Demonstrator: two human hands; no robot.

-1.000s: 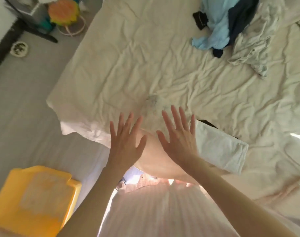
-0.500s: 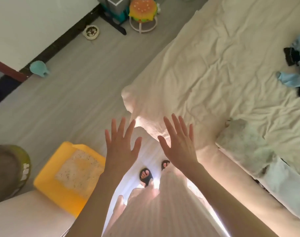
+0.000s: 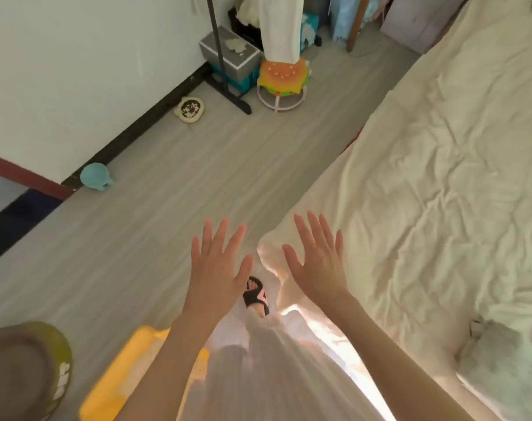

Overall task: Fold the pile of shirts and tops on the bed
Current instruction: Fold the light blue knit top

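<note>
While left hand [image 3: 217, 268], right hand [image 3: 316, 262] spread empty, bed [image 3: 441, 177] cropped; shirts unseen

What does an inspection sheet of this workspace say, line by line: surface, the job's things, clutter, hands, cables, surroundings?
Surface: bed under a wrinkled cream sheet, on the right.
Job's things: pale folded cloth at the bed's near edge; no pile of shirts seen.
Clutter: pet food bowl, teal toy, burger stool, yellow tray on the floor.
Hands: left hand and right hand raised with fingers spread, holding nothing.
Cables: nothing seen.
Surroundings: grey plank floor, white wall, black rack stand.
</note>
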